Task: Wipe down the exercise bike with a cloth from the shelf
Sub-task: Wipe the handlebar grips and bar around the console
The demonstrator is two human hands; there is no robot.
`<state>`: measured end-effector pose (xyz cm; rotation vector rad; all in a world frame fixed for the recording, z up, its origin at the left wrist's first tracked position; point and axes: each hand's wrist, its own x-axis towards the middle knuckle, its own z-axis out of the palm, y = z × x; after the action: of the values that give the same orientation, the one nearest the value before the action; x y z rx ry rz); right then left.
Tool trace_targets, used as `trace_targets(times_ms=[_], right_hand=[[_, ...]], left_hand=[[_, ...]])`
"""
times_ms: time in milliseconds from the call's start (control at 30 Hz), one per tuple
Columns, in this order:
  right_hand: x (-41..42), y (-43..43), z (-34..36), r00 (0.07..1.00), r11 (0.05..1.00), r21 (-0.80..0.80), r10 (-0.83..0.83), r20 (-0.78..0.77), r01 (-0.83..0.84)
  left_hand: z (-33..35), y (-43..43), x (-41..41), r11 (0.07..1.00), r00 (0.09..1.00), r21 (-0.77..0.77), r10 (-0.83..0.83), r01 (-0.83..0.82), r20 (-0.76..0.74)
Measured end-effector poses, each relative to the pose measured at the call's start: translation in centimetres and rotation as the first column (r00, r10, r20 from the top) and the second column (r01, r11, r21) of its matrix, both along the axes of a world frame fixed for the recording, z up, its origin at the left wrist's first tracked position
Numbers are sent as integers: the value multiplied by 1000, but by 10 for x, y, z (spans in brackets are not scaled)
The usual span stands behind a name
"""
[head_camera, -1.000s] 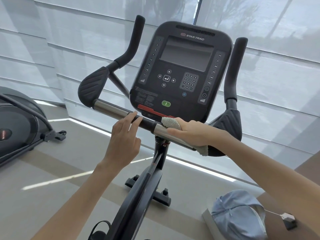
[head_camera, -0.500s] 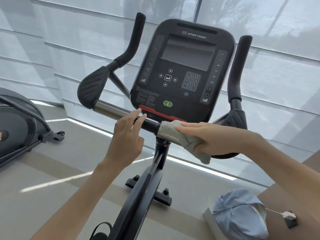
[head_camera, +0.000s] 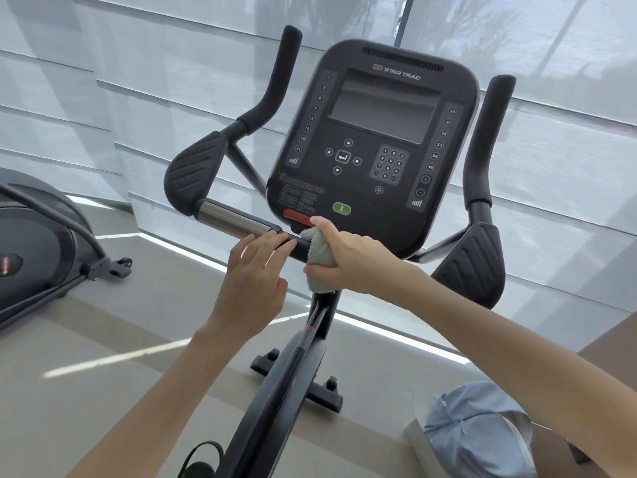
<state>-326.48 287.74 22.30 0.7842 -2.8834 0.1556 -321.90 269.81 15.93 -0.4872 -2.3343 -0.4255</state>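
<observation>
- You have the cloth (head_camera: pixel 320 258) in hand and on the exercise bike (head_camera: pixel 272 401), so fetching looks done and wiping is under way at the middle of the handlebar (head_camera: pixel 229 219).
- Much seems left: nothing shows whether the console (head_camera: pixel 375 160), the upright grips (head_camera: pixel 496 132) or the elbow pads (head_camera: pixel 194 174) have been wiped.
- Your right hand (head_camera: pixel 358 262) grasps the cloth, bunched round the bar just under the console.
- Your left hand (head_camera: pixel 255 281) lies just beside the cloth, fingers straight on the bar, holding nothing.
</observation>
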Motion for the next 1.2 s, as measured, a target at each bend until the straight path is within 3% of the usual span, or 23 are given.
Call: trace_targets(times_ms=[167,333,467,600,900,1133,1200], right_hand=[[4,0,-2,995,997,27,-77,-65,79],[33,36,0,984,978,159,-109,-145,131],[56,63,-3,943,924,339,-59,-328,175],[57,58,-11,902,930,335,10,-433,150],[12,-7,-9,967,976,217,48,-250,8],[22,17,0,988,985,107,-124,-96,134],[31,35,4,988,977,151,-140,-69,149]], left_hand=[[3,1,4,999,999,-27,23,-22,37],[1,5,6,999,998,-14,44,-43,54],[-1,7,5,999,998,14,47,-47,39],[-3,8,3,999,999,9,38,-38,26],[-2,3,1,999,999,-34,30,-29,19],[-2,4,2,997,998,-58,59,-58,6],[-2,6,3,997,998,-48,66,-66,8]])
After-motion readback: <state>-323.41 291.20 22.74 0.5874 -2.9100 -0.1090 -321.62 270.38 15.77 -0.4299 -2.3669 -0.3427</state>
